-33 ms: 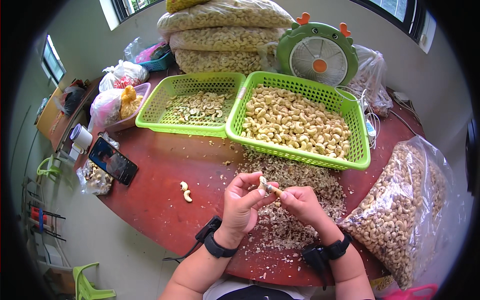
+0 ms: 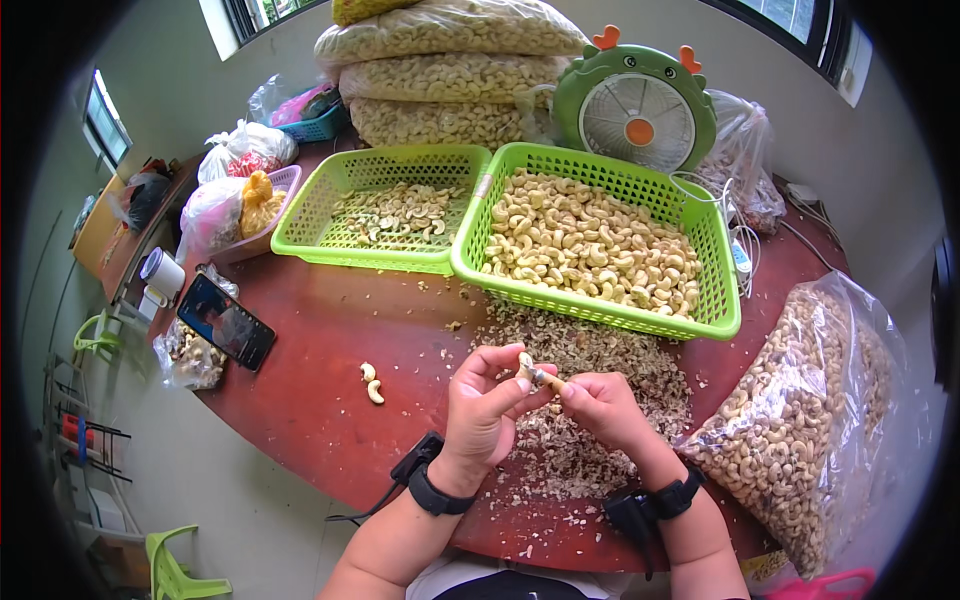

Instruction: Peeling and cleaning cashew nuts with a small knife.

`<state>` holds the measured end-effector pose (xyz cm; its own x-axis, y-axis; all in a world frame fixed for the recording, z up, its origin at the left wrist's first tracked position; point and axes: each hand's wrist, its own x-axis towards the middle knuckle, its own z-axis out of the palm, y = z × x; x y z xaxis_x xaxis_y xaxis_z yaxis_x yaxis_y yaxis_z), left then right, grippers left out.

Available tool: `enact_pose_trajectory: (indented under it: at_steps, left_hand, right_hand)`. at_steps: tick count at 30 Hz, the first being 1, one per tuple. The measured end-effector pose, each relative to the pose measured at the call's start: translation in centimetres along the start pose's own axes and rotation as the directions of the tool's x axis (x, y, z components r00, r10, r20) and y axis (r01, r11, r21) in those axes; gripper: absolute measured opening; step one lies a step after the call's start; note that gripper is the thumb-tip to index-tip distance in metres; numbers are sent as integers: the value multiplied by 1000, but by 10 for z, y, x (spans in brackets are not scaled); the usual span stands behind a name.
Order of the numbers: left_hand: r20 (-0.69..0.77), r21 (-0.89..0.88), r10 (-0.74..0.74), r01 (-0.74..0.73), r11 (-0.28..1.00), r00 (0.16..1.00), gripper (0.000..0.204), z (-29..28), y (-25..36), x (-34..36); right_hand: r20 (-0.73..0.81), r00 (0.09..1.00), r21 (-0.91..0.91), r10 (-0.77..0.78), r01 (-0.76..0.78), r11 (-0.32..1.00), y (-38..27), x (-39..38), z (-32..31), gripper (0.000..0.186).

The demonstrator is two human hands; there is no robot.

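Observation:
Between thumb and fingers, my left hand [image 2: 482, 408] pinches a pale cashew nut [image 2: 525, 361]. My right hand [image 2: 606, 408] is closed on a small peeling knife [image 2: 550, 380] with a light wooden-looking handle; its short metal end is at the nut, and most of the blade is hidden by my left fingers. Under both hands lies a heap of brown skin flakes [image 2: 570, 440]. Two loose cashews [image 2: 372, 384] rest on the red table [image 2: 310, 400], left of my left hand. Each wrist carries a black strap with a small device.
Beyond my hands stand a green basket of whole cashews [image 2: 726, 300] and another with broken pieces [image 2: 350, 258]. An open bag of cashews [image 2: 800, 400] leans at the right. A phone [image 2: 226, 322] stands at the left edge. Stacked sacks [image 2: 450, 75] and a green fan [image 2: 640, 110] are behind.

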<state>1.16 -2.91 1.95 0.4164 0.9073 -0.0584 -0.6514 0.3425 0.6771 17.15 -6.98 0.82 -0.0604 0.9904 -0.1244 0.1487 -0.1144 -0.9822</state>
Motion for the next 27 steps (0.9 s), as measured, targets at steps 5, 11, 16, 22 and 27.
enact_pose_trajectory:
  at_steps: [5, 11, 16, 22, 27]
  left_hand:
    - [7, 8, 5, -5, 1000, 1000, 27, -3, -1, 1]
    - [11, 3, -17, 17, 1000, 1000, 29, 0, 1, 0]
    - [18, -43, 7, -7, 999, 1000, 29, -4, -1, -1]
    - [40, -47, 6, -4, 999, 999, 27, -7, -1, -1]
    - [26, -53, 19, -18, 998, 999, 26, -8, -11, -2]
  right_hand:
    - [14, 1000, -15, -4, 4, 1000, 0, 2, 1, 36]
    - [33, 999, 180, 40, -45, 983, 0, 0, 3, 35]
    - [10, 1000, 101, -15, 14, 995, 3, 0, 3, 38]
    - [-18, 1000, 74, -10, 11, 997, 6, 2, 4, 40]
    - [-44, 999, 153, 7, -1, 988, 5, 2, 4, 40]
